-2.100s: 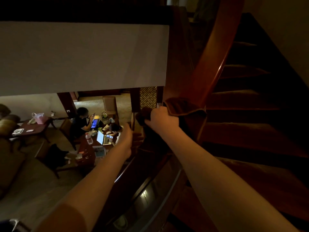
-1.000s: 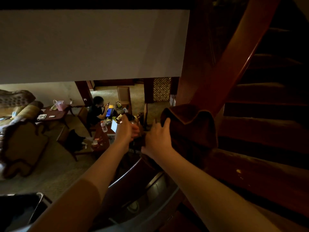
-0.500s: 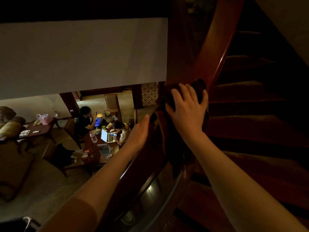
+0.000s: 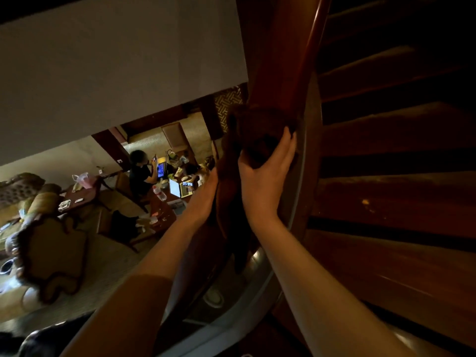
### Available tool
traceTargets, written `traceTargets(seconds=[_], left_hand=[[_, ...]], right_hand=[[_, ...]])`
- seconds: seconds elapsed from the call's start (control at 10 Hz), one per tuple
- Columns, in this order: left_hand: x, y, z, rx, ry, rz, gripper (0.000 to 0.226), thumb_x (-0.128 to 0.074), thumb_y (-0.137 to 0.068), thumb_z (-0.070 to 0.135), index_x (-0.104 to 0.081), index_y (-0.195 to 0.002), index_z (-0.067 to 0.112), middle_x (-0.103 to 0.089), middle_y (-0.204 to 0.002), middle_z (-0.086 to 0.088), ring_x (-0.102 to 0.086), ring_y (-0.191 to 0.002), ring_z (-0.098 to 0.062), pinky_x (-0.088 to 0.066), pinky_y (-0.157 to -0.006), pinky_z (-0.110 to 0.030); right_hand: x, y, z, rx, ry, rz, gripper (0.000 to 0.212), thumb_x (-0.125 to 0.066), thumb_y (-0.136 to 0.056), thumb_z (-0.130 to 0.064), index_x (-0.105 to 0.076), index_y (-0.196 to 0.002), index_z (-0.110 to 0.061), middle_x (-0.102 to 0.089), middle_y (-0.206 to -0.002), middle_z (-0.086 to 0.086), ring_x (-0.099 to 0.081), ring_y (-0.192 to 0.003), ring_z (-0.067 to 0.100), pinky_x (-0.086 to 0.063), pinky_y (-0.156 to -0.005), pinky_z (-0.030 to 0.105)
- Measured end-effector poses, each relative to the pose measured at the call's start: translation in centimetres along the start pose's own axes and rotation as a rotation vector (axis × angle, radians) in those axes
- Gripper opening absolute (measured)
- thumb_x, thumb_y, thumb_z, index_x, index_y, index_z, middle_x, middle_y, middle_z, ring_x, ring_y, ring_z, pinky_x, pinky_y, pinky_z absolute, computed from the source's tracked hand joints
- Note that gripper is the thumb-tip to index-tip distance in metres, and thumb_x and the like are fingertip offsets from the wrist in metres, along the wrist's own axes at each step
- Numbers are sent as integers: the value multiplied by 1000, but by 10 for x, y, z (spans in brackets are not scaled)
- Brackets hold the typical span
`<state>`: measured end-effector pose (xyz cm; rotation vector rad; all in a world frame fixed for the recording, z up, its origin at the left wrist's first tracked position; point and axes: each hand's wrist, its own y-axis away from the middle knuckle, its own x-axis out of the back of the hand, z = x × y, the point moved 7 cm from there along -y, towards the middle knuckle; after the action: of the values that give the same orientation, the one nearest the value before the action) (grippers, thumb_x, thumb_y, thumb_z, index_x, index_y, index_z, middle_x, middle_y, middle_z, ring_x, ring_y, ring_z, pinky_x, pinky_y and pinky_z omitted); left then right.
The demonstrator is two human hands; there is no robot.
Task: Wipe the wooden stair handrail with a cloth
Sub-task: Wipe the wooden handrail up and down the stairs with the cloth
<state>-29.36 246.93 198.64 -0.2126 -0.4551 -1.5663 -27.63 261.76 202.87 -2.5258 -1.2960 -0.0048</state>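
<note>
**Cloth wrapped on the rail, unwiped length running up and away**

Handrail [image 4: 291, 60] is the carrier for everything that matters: a polished wooden rail that rises from the near bottom of the view, passes between the two forearms, and climbs toward the top edge beside the stair treads [image 4: 399, 140] on the right. Its long axis runs away from the person and upward.

The dark brown cloth [image 4: 255, 130] sits bunched over the rail's top surface, with a loose tail hanging down the rail's left side. The right hand [image 4: 265, 173] grips the cloth from the near side, thumb and fingers curled up around the bundle and clamping it against the wood. The left hand [image 4: 203, 199] lies against the rail's left flank, touching the hanging tail; whether its fingers pinch the fabric or merely press it flat cannot be told in this dim light.

Bare rail lies directly beyond the right hand's grip, along the same axis, so the likely stroke is a slide up and forward. The right hand is the nearer one to that stretch and carries the wiping pressure; the left seems only to steady the tail.

Far below, past the rail's left edge, a person sits at a table with a laptop [image 4: 177, 189].
</note>
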Motion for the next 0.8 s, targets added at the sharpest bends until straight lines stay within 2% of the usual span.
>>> traceTargets(seconds=[0.1, 0.2, 0.3, 0.4, 0.5, 0.6, 0.7, 0.8], left_hand=[[1, 9, -23, 71, 47, -63, 58, -21, -99, 51, -35, -142, 16, -41, -135, 7, -39, -126, -9, -40, -93, -18], [4, 7, -30, 90, 144, -57, 62, -24, -95, 57, -37, -141, 17, -43, -141, 1, -41, -130, -17, -38, -104, -32], [6, 6, -29, -12, 199, -69, 59, -20, -96, 54, -39, -141, 20, -42, -144, 0, -36, -135, -18, -27, -114, -42], [0, 9, -23, -128, 195, -185, 55, -13, -97, 51, -35, -142, 27, -43, -136, 12, -36, -129, -5, -29, -109, -29], [0, 14, -21, -289, 275, -276, 43, -16, -101, 42, -43, -132, 29, -55, -120, 18, -54, -102, 15, -42, -83, -6], [7, 7, -28, -361, 321, -331, 49, -20, -101, 44, -43, -138, 23, -53, -132, 9, -53, -114, 3, -45, -96, -16], [11, 12, -52, -345, 289, -420, 50, -23, -100, 46, -41, -140, 21, -50, -138, 1, -51, -121, -9, -46, -97, -23], [16, 22, -97, -264, 245, -396, 47, -23, -101, 42, -39, -139, 20, -48, -134, 5, -52, -115, -8, -46, -90, -18]], right_hand=[[-11, 50, 27, -205, -144, -115, 87, -69, -83, -27, -13, -150, -22, -10, -157, -3, -21, -142, 15, -22, -111, 22], [-18, 44, 37, -308, -268, -88, 94, -74, -78, -29, -14, -150, -24, -22, -153, -2, -31, -138, 18, -31, -113, 41], [-15, 16, 27, -226, -232, -30, 93, -73, -76, -42, -18, -149, -24, -29, -149, -2, -34, -135, 19, -33, -110, 48], [-13, 10, 16, -104, -197, 81, 85, -68, -77, -48, -26, -146, -21, -39, -143, 1, -42, -129, 20, -40, -104, 50], [-18, 24, 26, -43, -132, 161, 72, -63, -82, -42, -33, -142, -16, -46, -137, 5, -49, -122, 22, -45, -98, 49], [-27, 64, 41, 19, -121, 226, 66, -61, -81, -42, -40, -137, -17, -51, -131, 6, -54, -115, 21, -50, -91, 47], [-39, 118, 61, 37, -145, 240, 66, -63, -86, -35, -33, -142, -19, -43, -141, 3, -47, -125, 16, -43, -102, 38], [-55, 173, 79, -10, -40, 208, 80, -63, -87, -33, -15, -150, -19, -23, -154, 1, -25, -141, 18, -28, -114, 42]])
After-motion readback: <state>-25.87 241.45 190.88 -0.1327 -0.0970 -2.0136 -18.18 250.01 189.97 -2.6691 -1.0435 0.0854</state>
